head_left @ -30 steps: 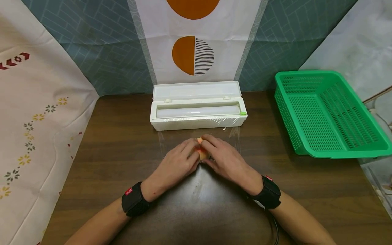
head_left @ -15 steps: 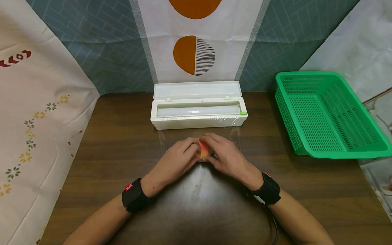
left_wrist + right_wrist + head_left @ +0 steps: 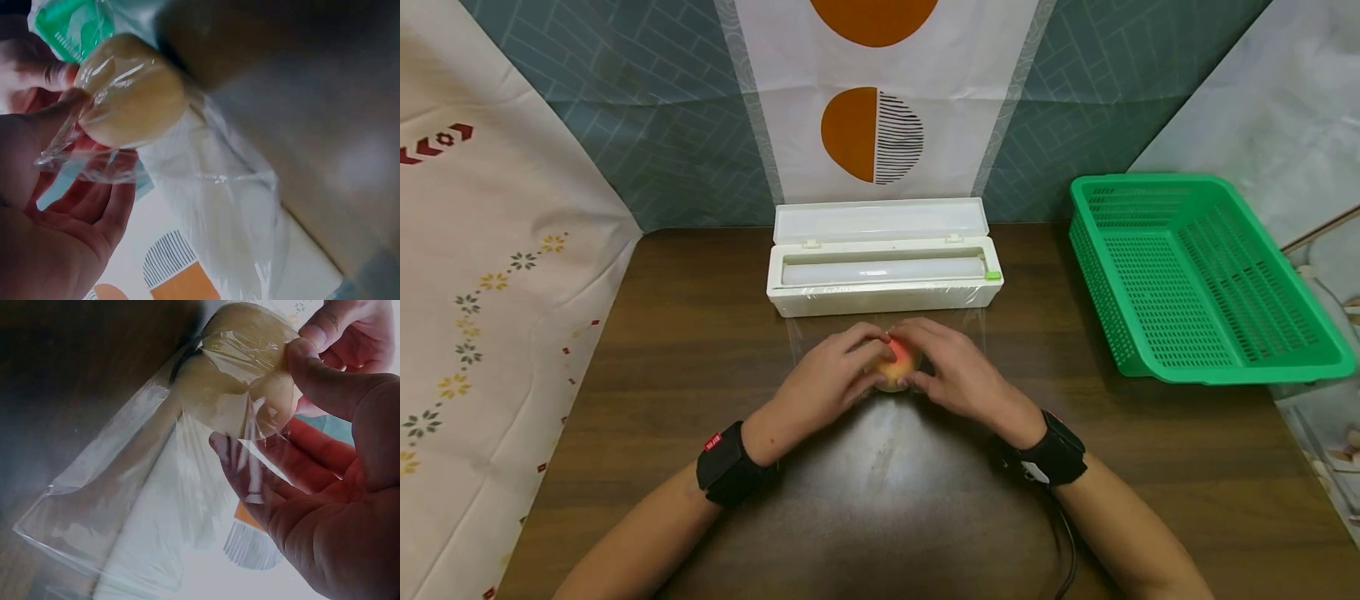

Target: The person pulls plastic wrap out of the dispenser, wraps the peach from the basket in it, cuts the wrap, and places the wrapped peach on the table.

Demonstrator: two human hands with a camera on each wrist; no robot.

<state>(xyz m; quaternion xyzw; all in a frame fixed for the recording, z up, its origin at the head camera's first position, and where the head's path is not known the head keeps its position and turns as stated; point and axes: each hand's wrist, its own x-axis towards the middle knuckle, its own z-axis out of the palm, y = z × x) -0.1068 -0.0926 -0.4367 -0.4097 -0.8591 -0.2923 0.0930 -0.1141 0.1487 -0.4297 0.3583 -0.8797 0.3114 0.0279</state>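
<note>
A red and yellow peach (image 3: 898, 367) sits between the two hands, in front of a white cling film box (image 3: 883, 297). Clear cling film (image 3: 219, 178) stretches from the box to the peach and is partly wrapped over it. The left hand (image 3: 829, 371) holds the peach from the left, its thumb and fingers curled about fruit and film. From the right, the right hand (image 3: 961, 373) grips it likewise; in the right wrist view its thumb presses the peach (image 3: 250, 375) near the other thumb, with film across the fingers. Part of the fruit is hidden by fingers.
The box's lid (image 3: 880, 222) stands raised at the back, with a film roll (image 3: 883, 271) inside and a green slider (image 3: 993, 276) at its right end. A green plastic basket (image 3: 1213, 367) stands at the table's right. A black cable (image 3: 1070, 550) hangs from the right wrist.
The hands have shifted slightly around the peach, the fingers spreading so that more of its red and yellow skin shows. Box and basket stay in place.
</note>
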